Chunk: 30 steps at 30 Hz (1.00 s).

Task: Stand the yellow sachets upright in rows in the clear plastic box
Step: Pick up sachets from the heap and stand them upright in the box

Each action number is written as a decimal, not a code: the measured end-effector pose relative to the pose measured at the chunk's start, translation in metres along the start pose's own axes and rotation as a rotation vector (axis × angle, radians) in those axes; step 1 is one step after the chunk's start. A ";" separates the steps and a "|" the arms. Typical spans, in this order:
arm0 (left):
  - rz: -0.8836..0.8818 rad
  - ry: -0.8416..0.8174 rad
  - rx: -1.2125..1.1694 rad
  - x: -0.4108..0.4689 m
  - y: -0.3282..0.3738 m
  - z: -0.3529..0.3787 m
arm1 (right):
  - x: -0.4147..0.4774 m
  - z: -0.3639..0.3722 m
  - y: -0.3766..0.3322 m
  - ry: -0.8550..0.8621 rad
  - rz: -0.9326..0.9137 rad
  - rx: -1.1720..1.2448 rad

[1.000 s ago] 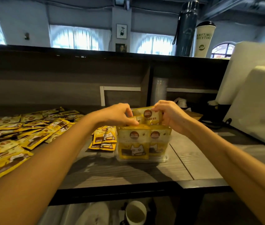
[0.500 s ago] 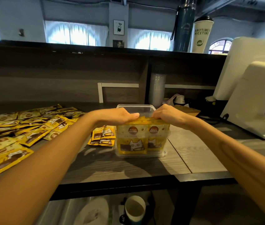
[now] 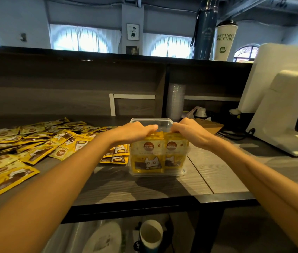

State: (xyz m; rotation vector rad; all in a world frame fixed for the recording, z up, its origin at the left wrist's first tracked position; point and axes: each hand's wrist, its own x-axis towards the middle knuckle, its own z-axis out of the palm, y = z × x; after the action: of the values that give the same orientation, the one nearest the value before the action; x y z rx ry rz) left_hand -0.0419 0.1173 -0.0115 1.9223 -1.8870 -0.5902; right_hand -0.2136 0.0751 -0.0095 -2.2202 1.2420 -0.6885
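The clear plastic box stands on the grey wooden counter in the middle. Yellow sachets with a cat picture stand upright in two rows at its front. My left hand and my right hand lie side by side on the sachets' top edges, fingers curled over them. The back half of the box shows no sachets. A small stack of sachets lies flat just left of the box. A big loose spread of sachets covers the counter's left side.
A white machine stands at the right, with cables and a brown card beside it. A stack of clear cups stands behind the box. The raised ledge carries a dark flask and a white cup. A paper cup sits below the counter.
A second ago both hands held a sachet above the box. They have lowered it in among the others, and now press on the top edges of the rows.
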 end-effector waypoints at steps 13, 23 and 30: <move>-0.013 0.860 -0.032 -0.048 -0.051 -0.032 | -0.026 0.074 -0.086 0.305 -0.511 -0.097; -0.364 0.326 0.283 -0.068 -0.145 0.000 | 0.010 0.170 -0.078 -0.251 -0.107 -0.401; -0.379 0.377 0.249 -0.069 -0.142 0.004 | 0.009 0.168 -0.069 -0.310 -0.103 -0.525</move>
State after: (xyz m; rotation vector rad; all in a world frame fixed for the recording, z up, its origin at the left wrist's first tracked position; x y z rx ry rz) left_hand 0.0747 0.1898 -0.0898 2.3757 -1.4254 -0.0765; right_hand -0.0593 0.1290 -0.0891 -2.6946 1.2546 -0.0338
